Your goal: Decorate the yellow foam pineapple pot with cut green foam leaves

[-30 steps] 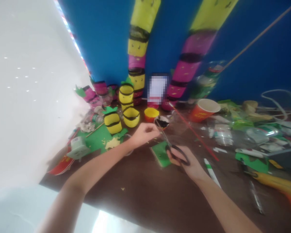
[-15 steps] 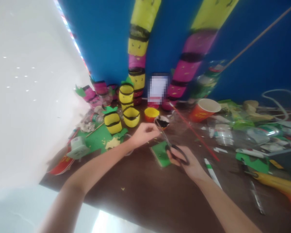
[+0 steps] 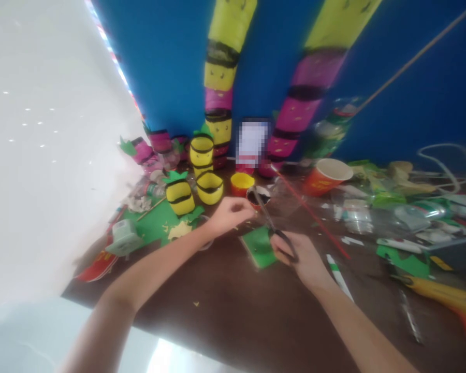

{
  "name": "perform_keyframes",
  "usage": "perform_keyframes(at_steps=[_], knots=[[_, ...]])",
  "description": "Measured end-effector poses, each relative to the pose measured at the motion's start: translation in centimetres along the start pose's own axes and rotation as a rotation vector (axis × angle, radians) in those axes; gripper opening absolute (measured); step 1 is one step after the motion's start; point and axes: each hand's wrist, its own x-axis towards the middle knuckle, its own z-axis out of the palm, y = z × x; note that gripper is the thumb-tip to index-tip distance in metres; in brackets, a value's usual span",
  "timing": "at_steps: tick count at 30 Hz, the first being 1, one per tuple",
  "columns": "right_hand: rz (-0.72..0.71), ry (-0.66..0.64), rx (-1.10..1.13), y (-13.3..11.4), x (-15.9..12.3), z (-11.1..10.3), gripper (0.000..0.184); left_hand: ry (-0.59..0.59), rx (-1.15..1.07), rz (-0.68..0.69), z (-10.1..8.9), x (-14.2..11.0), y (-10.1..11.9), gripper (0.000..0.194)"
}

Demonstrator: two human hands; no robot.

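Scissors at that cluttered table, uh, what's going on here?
A person's right hand grips scissors beside the curled left hand, the blades pointing away toward a small cup, dark inside. Whether the left hand holds anything is too blurred to tell. A green block lies on the brown table near the right hand.

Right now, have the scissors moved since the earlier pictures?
Yes: the scissors have turned slightly, their tips shifting right against the yellow-red cup.

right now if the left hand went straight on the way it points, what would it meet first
Likely the scissor blades held in the right hand, just ahead of the left hand; depth is unclear, so it might meet the cup with the dark inside instead.
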Motion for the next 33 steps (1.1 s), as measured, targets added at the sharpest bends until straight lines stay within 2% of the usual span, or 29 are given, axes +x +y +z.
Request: perform_keyframes(at_steps=[6,13,17,22,25,29,31,33], knots=[[-0.036,0.192,-0.009,0.3,0.1,0.2,0.033,-0.018,0.01,-0.029,0.1,-0.2,-0.3,0.018],[-0.096,0.304,0.047,1.1,0.3,0.3,0.025,-0.015,0.051,-0.013,0.5,-0.4,-0.6,0.021],[-0.132,0.357,0.063,0.9,0.2,0.5,0.024,-0.053,0.029,-0.052,0.8,-0.5,-1.0,0.019],[-0.149,0.375,-0.006,1.0,0.0,0.4,0.023,-0.123,0.091,-0.002,0.7,-0.3,-1.7,0.016],[-0.172,0.424,-0.045,1.1,-0.1,0.4,0.022,-0.261,0.261,0.062,0.4,-0.2,-1.8,0.016],[-0.207,0.444,-0.039,1.3,-0.1,0.5,0.022,-0.487,0.76,0.284,0.3,-0.4,-1.1,0.014],[-0.226,0.43,-0.029,1.5,0.1,0.5,0.022,-0.559,0.975,0.386,0.4,-0.6,-0.5,0.014],[-0.236,0.404,-0.023,1.6,0.2,0.4,0.02,-0.595,1.099,0.447,0.6,-0.9,0.0,0.016]])
